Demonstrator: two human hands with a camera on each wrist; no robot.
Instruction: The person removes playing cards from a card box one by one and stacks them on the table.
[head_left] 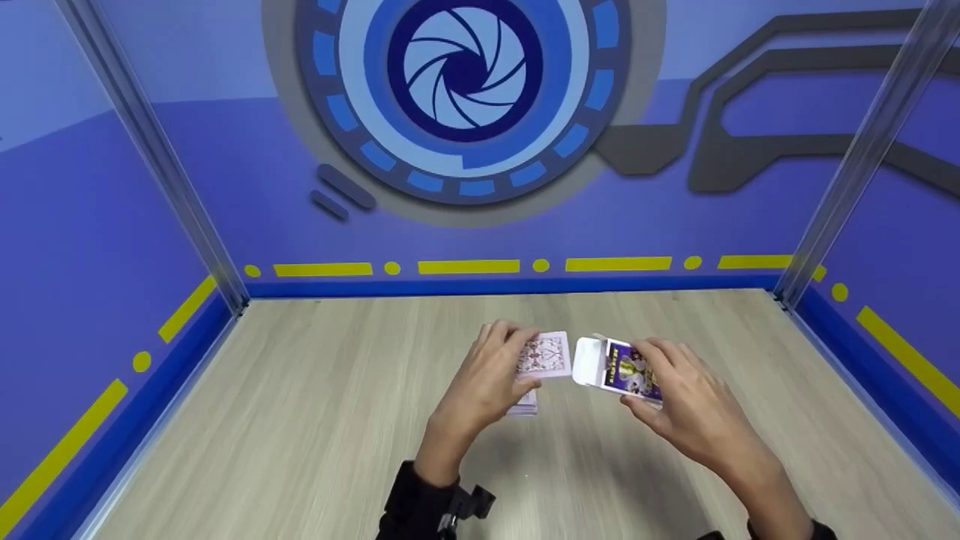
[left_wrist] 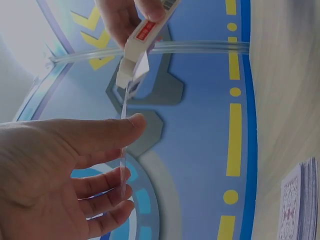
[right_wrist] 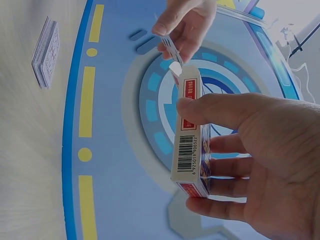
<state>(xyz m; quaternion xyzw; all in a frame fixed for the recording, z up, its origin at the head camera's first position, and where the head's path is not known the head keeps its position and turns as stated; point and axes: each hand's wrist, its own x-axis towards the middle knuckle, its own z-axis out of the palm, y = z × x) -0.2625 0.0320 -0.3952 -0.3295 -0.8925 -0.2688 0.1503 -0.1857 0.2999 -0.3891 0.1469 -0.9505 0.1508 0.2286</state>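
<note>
Purple card box [head_left: 628, 369] is pinched in the right hand [head_left: 694, 409], flap open; left hand [head_left: 487, 379] pinches one card [head_left: 546, 354] at its mouth. Deck [head_left: 525, 405] at 6 o'clock waits on the bench [head_left: 300, 420].

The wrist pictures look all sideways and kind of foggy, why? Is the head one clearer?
Left wrist view: turned on its side, washed-out pale, the left hand close and a bit soft. Right wrist view: sideways too, hazy, but the barcode on the card box reads sharply. Head view: upright, evenly lit, soft shadows on the table, walls bend outward.
</note>
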